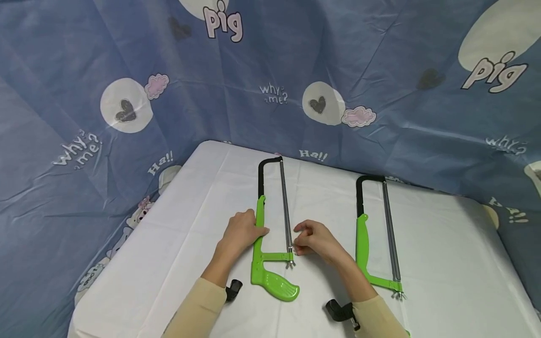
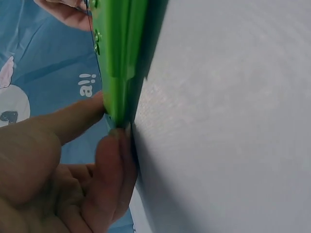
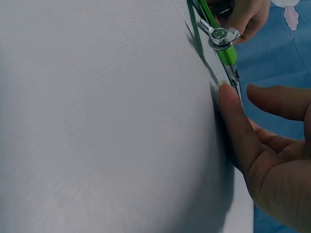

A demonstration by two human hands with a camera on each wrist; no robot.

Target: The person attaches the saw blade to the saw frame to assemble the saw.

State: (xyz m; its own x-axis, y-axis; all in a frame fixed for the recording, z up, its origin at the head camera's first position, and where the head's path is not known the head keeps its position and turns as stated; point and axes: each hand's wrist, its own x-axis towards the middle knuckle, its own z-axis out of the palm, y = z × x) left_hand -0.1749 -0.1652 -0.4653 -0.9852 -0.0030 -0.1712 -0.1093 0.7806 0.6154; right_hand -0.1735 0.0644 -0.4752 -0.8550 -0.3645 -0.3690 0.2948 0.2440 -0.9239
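In the head view a hacksaw (image 1: pixel 257 263) with a green handle and a black front bow lies on the white table. My left hand (image 1: pixel 242 231) pinches its green spine from the left, thumb over it; the left wrist view shows thumb and fingers on either side of the green frame (image 2: pixel 121 58). By the lower end of the grey blade (image 1: pixel 285 202) is my right hand (image 1: pixel 317 240), fingers bent and parted. A silver wing nut (image 3: pixel 219 34) sits just beyond these fingertips in the right wrist view.
A second green and black hacksaw (image 1: pixel 362 239) lies to the right, beside my right forearm, its own wing nut (image 1: pixel 398 295) toward me. Blue printed cloth (image 1: pixel 236 108) hangs behind and left of the white table (image 1: pixel 181 225). Black wrist mounts (image 1: pixel 338 311) stick out near the sleeves.
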